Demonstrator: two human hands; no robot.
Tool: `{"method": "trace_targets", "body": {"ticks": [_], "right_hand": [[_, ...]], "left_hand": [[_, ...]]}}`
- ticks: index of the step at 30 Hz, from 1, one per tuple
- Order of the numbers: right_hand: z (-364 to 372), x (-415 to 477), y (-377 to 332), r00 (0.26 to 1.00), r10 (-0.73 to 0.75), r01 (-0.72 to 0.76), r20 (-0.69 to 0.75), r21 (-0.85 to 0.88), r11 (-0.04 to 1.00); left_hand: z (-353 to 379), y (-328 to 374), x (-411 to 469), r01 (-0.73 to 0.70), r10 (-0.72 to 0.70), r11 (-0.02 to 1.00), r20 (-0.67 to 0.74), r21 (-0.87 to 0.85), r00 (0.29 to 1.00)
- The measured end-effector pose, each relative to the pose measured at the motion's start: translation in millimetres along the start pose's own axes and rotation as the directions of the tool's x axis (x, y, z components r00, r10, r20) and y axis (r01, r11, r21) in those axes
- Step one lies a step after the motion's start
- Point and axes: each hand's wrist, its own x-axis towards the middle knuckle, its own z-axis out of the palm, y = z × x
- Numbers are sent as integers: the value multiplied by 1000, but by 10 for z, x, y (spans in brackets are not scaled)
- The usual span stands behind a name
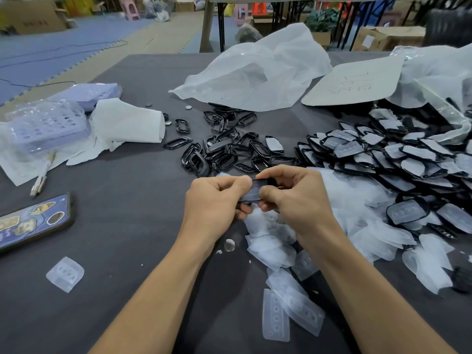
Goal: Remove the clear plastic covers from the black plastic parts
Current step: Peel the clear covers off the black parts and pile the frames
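Held black part [256,190] mostly hidden by fingers of left hand [214,200] and right hand [293,198]. Phone [35,221], 9 o'clock, cut by left edge. Covered-parts pile [408,159], 3 o'clock, runs off right edge. Red writing on sheet [355,81], 1 o'clock, unreadable.

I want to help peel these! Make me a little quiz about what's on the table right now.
1. True or false: the left hand and the right hand grip the same black part.
2. Where is the heap of covered parts? A at the left edge; B right of the hands; C on the floor.
3. Fill in: the peeled clear covers lie mostly under the ___ forearm.
Key: 1 true; 2 B; 3 right.
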Motion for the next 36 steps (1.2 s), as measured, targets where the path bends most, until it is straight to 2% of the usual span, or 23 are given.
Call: {"method": "trace_targets", "body": {"ticks": [4,9,10,12,14,15,17,21,22,24,26,28,30,32,34,36], "right_hand": [[-35,1,-21,999,35,-33,-28,51,998],[-45,-21,-65,996,93,-94,15,74,993],[-67,-32,-59,997,73,-73,11,17,997],[-91,-67,-40,999,-52,52,7,-209,977],[-79,-103,-18,978,-198,206,63,-428,880],[-71,-107,-12,969,-235,244,80,-484,840],[-68,-89,-37,973,-218,227,78,-508,831],[-260,1,-87,992,-89,126,93,-553,824],[-353,25,-123,994,-87,108,64,-559,822],[-576,91,-199,971,-198,79,-131,-611,788],[-776,155,-227,882,-298,-48,-365,-700,713],[-796,151,-203,855,-321,-118,-409,-754,646],[-617,129,-125,884,-342,-47,-319,-787,615],[-377,124,-27,918,-357,84,-171,-798,597],[-195,165,47,957,-288,160,-24,-787,596],[-136,220,136,978,-181,188,107,-830,526]], "left_hand": [[-45,33,6,97,-94,994,71,-50,993],[-25,55,-6,94,-93,994,19,-62,995],[-17,47,-6,92,-91,994,5,-66,996],[-22,36,-3,90,-92,993,-12,-74,996],[-39,32,5,98,-100,992,-13,-76,995],[-43,32,10,106,-107,991,-12,-78,994],[-39,34,10,121,-122,990,-8,-72,993],[-8,58,-5,96,-98,991,-17,-89,995],[-13,64,-2,89,-93,991,-38,-101,995],[-28,72,17,79,-87,993,-90,-89,992],[-37,60,35,70,-72,997,-143,-21,987],[-27,49,44,55,-37,995,-188,88,981],[-13,36,44,30,25,972,-230,234,973],[-6,44,18,19,92,915,-256,403,962],[0,72,-19,-2,152,854,-246,520,957],[5,91,-43,-48,195,814,-195,579,961]]}}
